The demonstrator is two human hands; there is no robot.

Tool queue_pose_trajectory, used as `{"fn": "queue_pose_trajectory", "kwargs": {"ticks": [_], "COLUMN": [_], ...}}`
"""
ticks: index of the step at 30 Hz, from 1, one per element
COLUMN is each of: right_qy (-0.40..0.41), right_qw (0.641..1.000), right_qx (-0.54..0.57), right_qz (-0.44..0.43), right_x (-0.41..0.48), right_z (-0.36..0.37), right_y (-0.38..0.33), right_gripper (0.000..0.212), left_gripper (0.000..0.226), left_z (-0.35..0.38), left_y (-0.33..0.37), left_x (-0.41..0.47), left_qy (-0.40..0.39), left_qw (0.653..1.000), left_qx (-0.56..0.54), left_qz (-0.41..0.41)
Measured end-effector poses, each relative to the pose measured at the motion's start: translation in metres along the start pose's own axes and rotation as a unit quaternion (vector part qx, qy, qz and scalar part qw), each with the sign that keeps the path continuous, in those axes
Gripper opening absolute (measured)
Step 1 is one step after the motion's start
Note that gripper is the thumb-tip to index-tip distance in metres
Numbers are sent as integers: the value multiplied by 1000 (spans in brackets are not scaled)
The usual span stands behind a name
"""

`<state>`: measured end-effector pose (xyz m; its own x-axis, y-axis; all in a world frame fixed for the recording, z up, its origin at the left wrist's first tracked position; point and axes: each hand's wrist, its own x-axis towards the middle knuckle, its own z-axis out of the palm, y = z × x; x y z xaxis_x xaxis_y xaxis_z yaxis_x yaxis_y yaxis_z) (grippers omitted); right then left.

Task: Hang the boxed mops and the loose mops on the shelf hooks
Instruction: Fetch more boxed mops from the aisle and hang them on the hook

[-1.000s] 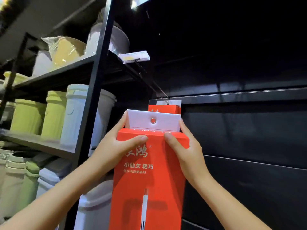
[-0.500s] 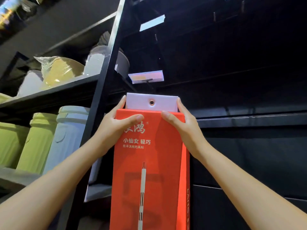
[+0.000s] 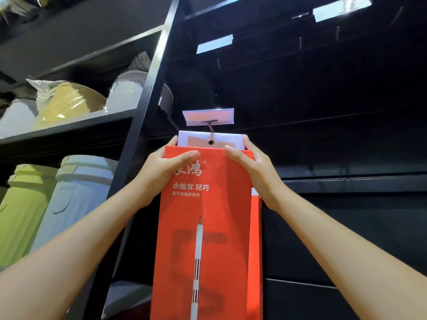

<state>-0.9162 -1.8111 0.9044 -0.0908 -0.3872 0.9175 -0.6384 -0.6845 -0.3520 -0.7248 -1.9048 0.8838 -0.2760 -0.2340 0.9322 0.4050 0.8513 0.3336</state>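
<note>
A tall red mop box (image 3: 208, 227) with white print and a mop picture stands upright in front of the dark shelf wall. Its white top flap (image 3: 231, 140) has a round hole in the middle. My left hand (image 3: 165, 167) grips the box's top left corner, thumb across the front. My right hand (image 3: 251, 165) grips the top right corner the same way. A shelf hook (image 3: 210, 129) with a price-tag holder (image 3: 208, 116) at its front end sits right above the hole. Whether the hook passes through the hole I cannot tell.
A black upright post (image 3: 147, 107) stands just left of the box. Left of it, shelves carry green (image 3: 20, 213) and pale blue buckets (image 3: 76, 199) and wrapped basins (image 3: 69, 102). Higher tag holders (image 3: 213, 43) stick out of the dark panel on the right.
The box has been lifted from below the hook until its flap hole sits just under the tag holder. Both hands kept their grip. The red box seen behind it earlier is now hidden.
</note>
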Motion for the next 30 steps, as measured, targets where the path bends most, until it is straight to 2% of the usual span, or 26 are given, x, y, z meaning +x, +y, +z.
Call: {"fn": "queue_pose_trajectory", "kwargs": {"ticks": [2, 5, 9, 13, 20, 26, 28, 30], "right_qy": [2, 2, -2, -7, -1, -14, -12, -6], "right_qw": [1000, 1000, 1000, 998, 994, 993, 989, 986], "right_qx": [-5, -7, -21, -38, -40, -56, -72, -87], "right_qz": [4, 4, 19, 44, 104, 107, 127, 145], "right_x": [5, 8, 12, 13, 16, 21, 25, 30], "right_z": [0, -3, -4, -6, -19, -28, -28, -28], "right_y": [3, 8, 16, 26, 66, 92, 101, 111], "right_gripper": [123, 128, 125, 106, 115, 89, 90, 78], "left_gripper": [52, 57, 56, 56, 41, 52, 59, 65], "left_z": [-1, -1, 0, 6, 29, 44, 46, 50], "left_y": [-5, -13, -24, -39, -73, -106, -119, -130], "left_x": [5, 10, 14, 16, 26, 38, 43, 49], "left_qy": [-4, -14, -21, -22, -19, -12, -15, -6], "left_qw": [1000, 1000, 999, 999, 997, 997, 995, 993], "left_qx": [-5, -12, -28, -38, -61, -51, -60, -66], "left_qz": [5, 9, 6, -9, -50, -59, -73, -94]}}
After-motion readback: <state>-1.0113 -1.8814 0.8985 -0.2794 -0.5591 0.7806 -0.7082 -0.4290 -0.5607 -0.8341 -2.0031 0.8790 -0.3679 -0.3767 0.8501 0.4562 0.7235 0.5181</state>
